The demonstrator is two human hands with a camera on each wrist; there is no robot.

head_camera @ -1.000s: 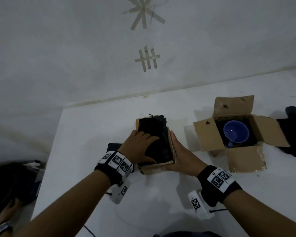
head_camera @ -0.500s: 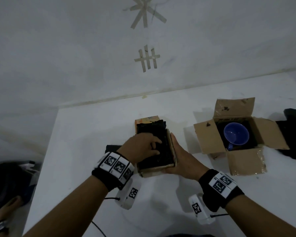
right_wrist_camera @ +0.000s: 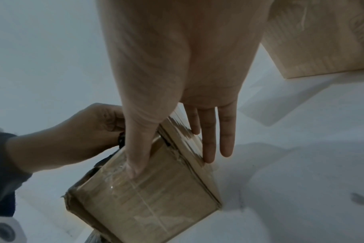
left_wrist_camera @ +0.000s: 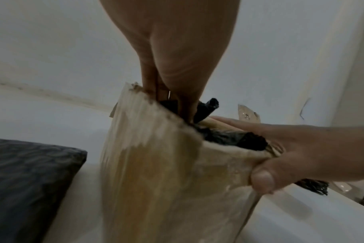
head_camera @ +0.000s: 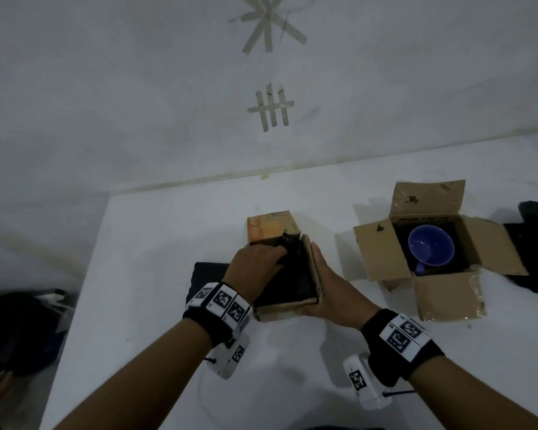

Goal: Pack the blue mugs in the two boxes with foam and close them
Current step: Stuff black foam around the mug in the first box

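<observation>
A small cardboard box (head_camera: 288, 310) stands at the table's middle, filled with black foam (head_camera: 295, 277). My left hand (head_camera: 255, 262) reaches into it from the left, fingers pushed down between wall and foam (left_wrist_camera: 235, 141). My right hand (head_camera: 326, 290) lies flat against the box's right wall, with its thumb on the near face (right_wrist_camera: 148, 189). No mug shows in this box. To the right, a second box (head_camera: 382, 252) stands with all flaps spread; a blue mug (head_camera: 430, 249) sits upright in it on black foam.
A loose black foam pad (head_camera: 207, 274) lies on the white table just left of the held box. More black material (head_camera: 534, 259) lies at the right edge. The table's left edge drops to dark items (head_camera: 19, 330) on the floor. A wall runs behind.
My left hand has pushed deeper into the box and the foam sits lower. The box's far orange-printed side now shows. The right hand stays on the box's side.
</observation>
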